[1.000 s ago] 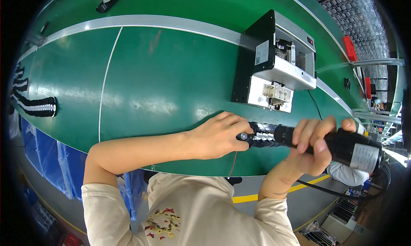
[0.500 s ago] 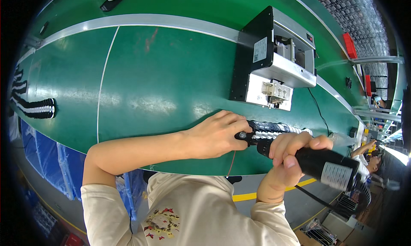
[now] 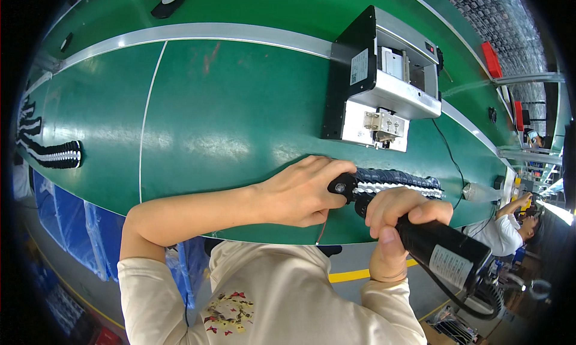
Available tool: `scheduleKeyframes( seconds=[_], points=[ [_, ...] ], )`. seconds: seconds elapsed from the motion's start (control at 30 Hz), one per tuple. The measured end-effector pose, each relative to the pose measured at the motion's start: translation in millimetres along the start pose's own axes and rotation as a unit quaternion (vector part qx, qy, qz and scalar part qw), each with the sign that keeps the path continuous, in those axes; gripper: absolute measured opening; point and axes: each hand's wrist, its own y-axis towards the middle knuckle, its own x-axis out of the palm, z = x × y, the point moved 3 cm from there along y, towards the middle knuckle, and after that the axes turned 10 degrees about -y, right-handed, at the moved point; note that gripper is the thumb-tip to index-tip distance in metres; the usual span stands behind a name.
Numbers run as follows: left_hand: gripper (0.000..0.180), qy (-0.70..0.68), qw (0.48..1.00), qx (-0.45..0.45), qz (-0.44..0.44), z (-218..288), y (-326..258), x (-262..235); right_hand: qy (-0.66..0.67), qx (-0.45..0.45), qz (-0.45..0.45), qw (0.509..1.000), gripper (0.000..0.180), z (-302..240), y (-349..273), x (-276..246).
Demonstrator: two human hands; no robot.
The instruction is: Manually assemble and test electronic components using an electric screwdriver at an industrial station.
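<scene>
- Person's torso in a cream shirt with a small printed motif, at the lower edge of the view; both forearms reach up from it onto the desk (image 3: 228, 123), a green-topped surface.
- Right hand (image 3: 399, 216): clenched around the black barrel of a powered screwdriver (image 3: 441, 249), thumb pointing down along the grip. The tool slants from lower right up to upper left; a pale label sits on its body and a black cable leaves its rear end. Its tip is hidden behind the fingers.
- Left hand (image 3: 300, 192): grasping the near, left end of a black-and-white segmented strip (image 3: 396, 183), fingertips curled over the rounded black end piece.
- The strip lies flat on the near edge of the desk, running rightward from the left hand, just above the right hand's knuckles.
- Black-and-grey box-shaped machine (image 3: 381, 81): stands on the desk just beyond the strip, with a white fixture at its front.
- A second segmented strip (image 3: 54, 156) lies well apart at the left edge of the desk.
- Small black disc-shaped part (image 3: 167, 3): on the far side, beyond a pale metal rail.
- Another person in a white top (image 3: 501, 228) at the far right.
</scene>
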Motion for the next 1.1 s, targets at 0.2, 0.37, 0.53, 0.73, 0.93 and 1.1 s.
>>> scheduleKeyframes(
  seconds=[0.2, 0.37, 0.53, 0.73, 0.93, 1.1],
  points=[
    [0.030, -0.019, 1.000, 0.002, 0.023, -4, -1, 4, 0.171, -0.078, -0.021, 0.982, 0.069, -9, 30, -31],
    [0.039, -0.047, 0.998, -0.009, -0.036, 12, 6, -38, 0.195, -0.153, 0.033, 0.968, 0.078, -29, 56, -77],
    [0.047, 0.102, 0.991, -0.085, -0.008, -20, 9, -115, 0.124, -0.138, 0.081, 0.979, 0.082, -19, 51, -83],
    [0.038, 0.282, 0.878, -0.073, 0.380, -99, -5, -235, 0.095, -0.131, 0.111, 0.981, 0.083, -20, 44, -77],
    [0.033, 0.353, 0.807, -0.257, 0.397, -152, -38, -291, 0.116, -0.105, 0.118, 0.981, 0.085, -16, 41, -77],
    [0.025, 0.196, 0.867, -0.152, 0.432, -124, -22, -272, 0.122, -0.120, 0.125, 0.977, 0.090, -17, 38, -74]
  ],
)
